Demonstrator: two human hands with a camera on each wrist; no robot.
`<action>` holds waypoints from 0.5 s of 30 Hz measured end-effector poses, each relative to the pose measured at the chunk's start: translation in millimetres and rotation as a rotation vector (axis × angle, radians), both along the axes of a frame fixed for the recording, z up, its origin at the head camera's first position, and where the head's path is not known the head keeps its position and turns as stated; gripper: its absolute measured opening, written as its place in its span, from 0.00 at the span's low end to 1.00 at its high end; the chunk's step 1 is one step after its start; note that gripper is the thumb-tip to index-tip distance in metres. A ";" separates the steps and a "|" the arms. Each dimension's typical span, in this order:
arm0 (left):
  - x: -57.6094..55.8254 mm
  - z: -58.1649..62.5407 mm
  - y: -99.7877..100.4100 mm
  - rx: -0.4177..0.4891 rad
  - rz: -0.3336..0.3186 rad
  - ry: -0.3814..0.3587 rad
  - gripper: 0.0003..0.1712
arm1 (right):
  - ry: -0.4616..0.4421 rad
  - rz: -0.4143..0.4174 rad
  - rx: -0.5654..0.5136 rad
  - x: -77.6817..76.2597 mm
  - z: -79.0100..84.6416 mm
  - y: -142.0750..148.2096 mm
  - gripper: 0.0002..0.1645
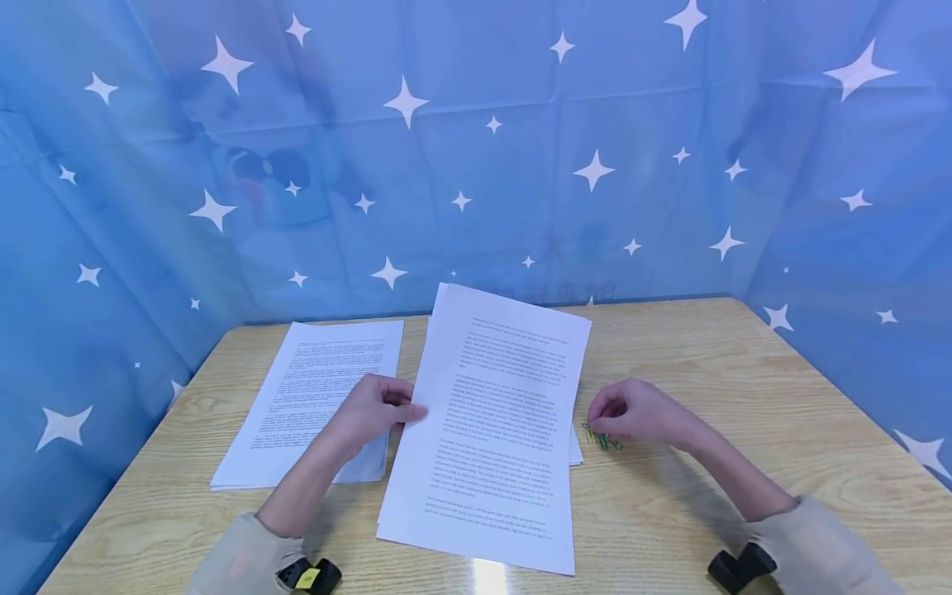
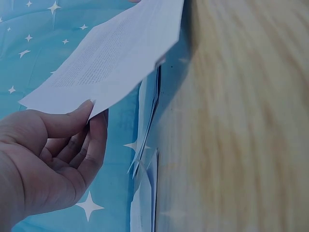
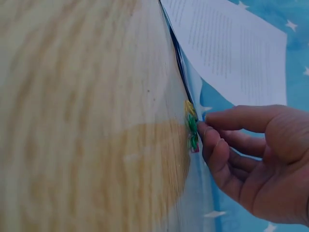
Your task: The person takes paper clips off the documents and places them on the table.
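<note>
In the head view my left hand (image 1: 378, 411) pinches the left edge of a few printed sheets (image 1: 491, 430), thumb in front and fingers behind. The left wrist view shows these sheets (image 2: 116, 58) raised and tilted over the table, with my left hand (image 2: 58, 150) at one edge. My right hand (image 1: 643, 411) is at a small pile of green paper clips (image 1: 604, 440) right of the sheets. In the right wrist view, the thumb and forefinger of my right hand (image 3: 256, 159) are bent close together right at the green and yellow clips (image 3: 192, 123); I cannot tell whether they hold one.
Another stack of printed paper (image 1: 320, 388) lies on the left of the wooden table (image 1: 744, 372). More paper (image 1: 576, 450) shows under the raised sheets. A blue curtain (image 1: 476, 165) with white stars hangs behind the table and along its sides.
</note>
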State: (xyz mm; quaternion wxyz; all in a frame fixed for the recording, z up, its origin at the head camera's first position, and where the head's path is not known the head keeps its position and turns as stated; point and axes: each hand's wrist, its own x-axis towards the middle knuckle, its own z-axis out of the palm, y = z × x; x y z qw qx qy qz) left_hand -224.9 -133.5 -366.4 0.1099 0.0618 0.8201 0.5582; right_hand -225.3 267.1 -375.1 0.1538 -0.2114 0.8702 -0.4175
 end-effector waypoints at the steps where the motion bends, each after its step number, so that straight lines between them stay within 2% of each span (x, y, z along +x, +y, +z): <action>1: -0.1 0.0 0.0 0.001 0.000 0.001 0.04 | -0.001 -0.001 -0.001 0.3 0.7 0.5 0.07; 15: 0.1 1.1 -0.2 0.011 0.008 0.009 0.03 | 0.061 -0.023 -0.043 -4.5 17.9 8.8 0.16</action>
